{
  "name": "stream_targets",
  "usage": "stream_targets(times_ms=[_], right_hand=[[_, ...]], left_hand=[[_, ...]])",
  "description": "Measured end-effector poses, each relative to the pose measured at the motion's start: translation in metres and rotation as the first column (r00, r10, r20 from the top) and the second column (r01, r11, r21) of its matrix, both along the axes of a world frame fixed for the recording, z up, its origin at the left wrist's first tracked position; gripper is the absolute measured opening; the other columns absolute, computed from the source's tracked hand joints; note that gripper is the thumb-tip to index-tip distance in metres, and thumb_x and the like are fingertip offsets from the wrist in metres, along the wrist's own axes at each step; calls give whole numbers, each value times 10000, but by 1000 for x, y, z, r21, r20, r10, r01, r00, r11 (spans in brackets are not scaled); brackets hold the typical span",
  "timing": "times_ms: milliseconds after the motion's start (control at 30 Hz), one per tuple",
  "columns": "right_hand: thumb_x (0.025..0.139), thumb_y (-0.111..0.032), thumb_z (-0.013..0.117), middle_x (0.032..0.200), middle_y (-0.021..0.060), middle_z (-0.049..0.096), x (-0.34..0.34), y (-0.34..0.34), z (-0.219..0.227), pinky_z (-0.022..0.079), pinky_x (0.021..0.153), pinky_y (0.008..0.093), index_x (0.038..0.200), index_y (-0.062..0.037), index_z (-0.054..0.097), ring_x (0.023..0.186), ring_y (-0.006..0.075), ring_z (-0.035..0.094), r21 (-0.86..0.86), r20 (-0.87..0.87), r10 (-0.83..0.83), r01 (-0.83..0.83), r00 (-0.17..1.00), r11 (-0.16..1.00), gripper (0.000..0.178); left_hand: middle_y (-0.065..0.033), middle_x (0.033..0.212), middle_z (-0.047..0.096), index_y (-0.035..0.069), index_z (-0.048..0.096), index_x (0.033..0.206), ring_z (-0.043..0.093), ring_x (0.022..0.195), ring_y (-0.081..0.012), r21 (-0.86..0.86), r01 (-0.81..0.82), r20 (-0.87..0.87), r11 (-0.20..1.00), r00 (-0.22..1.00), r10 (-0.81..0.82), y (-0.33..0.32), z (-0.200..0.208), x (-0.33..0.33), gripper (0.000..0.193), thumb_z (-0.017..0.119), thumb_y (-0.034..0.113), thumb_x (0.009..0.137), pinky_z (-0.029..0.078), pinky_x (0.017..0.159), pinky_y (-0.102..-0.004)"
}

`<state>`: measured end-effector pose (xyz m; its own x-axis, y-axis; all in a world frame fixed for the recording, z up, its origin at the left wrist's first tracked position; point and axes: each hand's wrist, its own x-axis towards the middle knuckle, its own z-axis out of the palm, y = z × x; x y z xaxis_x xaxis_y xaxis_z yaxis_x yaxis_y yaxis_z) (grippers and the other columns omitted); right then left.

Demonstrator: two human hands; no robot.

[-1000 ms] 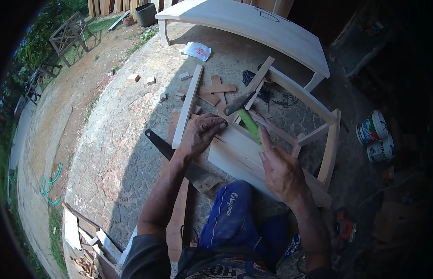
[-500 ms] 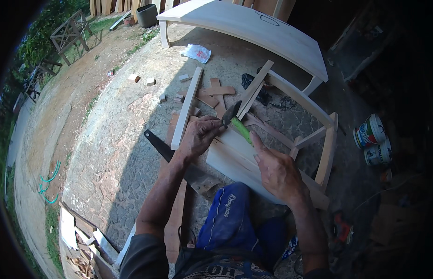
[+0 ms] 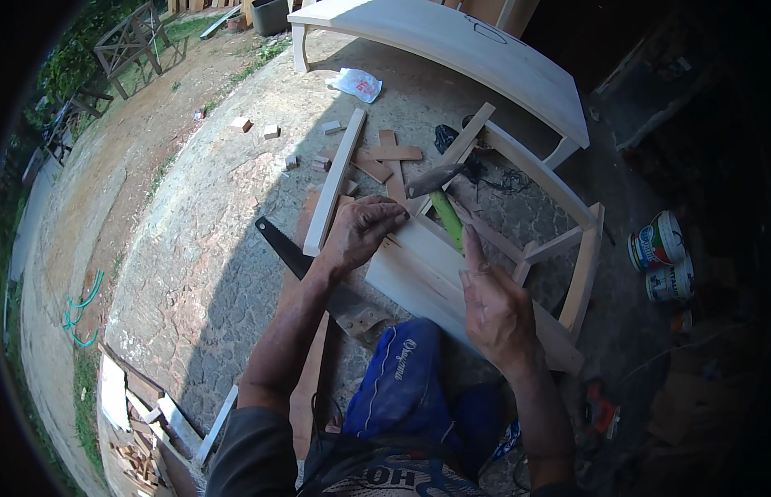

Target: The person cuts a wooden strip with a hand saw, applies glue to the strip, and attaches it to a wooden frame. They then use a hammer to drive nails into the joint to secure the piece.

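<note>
In my right hand (image 3: 497, 311) is a hammer (image 3: 447, 219) with a bright green handle; its dark head is raised just above the corner of a pale wooden panel (image 3: 435, 277). The fingers of my left hand (image 3: 359, 234) are pinched together at that same corner, close under the hammer head. Whatever they pinch is too small to make out. The panel joins a wooden frame (image 3: 530, 161) of rails and legs lying on the ground in front of me. Beneath my left forearm lies a hand saw (image 3: 282, 248), partly covered by the arm.
A long pale table (image 3: 451, 54) stands at the far side. Left of the frame are a light wooden bar (image 3: 335, 182), crossed slats (image 3: 391, 157) and small blocks (image 3: 272, 132). Paint buckets (image 3: 669, 277) sit at the right, with scrap wood (image 3: 141, 451) at lower left.
The hammer head has lifted off the panel's corner and shifted slightly right, away from my left fingers. My left hand stays pinched at about the same spot.
</note>
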<state>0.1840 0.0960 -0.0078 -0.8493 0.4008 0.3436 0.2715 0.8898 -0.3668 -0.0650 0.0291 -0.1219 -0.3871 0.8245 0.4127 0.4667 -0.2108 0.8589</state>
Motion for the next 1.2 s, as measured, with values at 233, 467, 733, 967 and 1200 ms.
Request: stream_targets(times_ms=[233, 467, 733, 967, 1200], right_hand=[[953, -20, 604, 879, 235, 666, 0, -10, 7, 533, 719, 504, 1590, -142, 363, 811, 399, 698, -80, 144, -42, 54, 989, 995, 692], [965, -115, 632, 1012, 228, 646, -1, 16, -14, 553, 777, 477, 1535, -105, 455, 909, 387, 696, -50, 297, -90, 109, 951, 993, 597], [938, -301, 718, 1140, 218, 619, -3, 30, -30, 566, 874, 474, 1468, -35, 503, 995, 386, 691, 56, 500, -161, 154, 851, 986, 630], [942, -319, 707, 1107, 203, 607, -7, 24, -31, 581, 818, 476, 1460, -55, 491, 929, 380, 711, 142, 510, -177, 121, 842, 982, 619], [957, -318, 691, 1092, 197, 606, -6, 24, -34, 589, 782, 472, 1470, -60, 474, 858, 377, 721, 160, 531, -174, 103, 829, 982, 614]], left_hand=[[-136, 992, 736, 6, 761, 1088, 714, 930, -246, -4, -17, -24, 1000, 1000, 17, -2, 5, 2, 191, 710, 113, 937, 567, 837, -359], [-124, 1008, 725, 32, 765, 1099, 712, 949, -233, -19, 3, -9, 1000, 1000, -3, -2, 5, 2, 189, 701, 103, 936, 568, 829, -342], [-114, 1564, 470, 154, 647, 1375, 563, 1333, -288, -187, 170, -400, 968, 886, -233, -20, 7, -31, 442, 714, 197, 940, 524, 1024, -433], [-101, 1530, 496, 194, 484, 1517, 647, 1195, -330, -298, 83, -621, 951, 740, -259, -21, 9, -42, 626, 686, 246, 927, 533, 1005, -451], [-85, 1513, 512, 210, 487, 1514, 684, 1108, -319, -205, 35, -753, 978, 633, -181, -21, -1, -42, 579, 649, 253, 960, 573, 930, -424]])
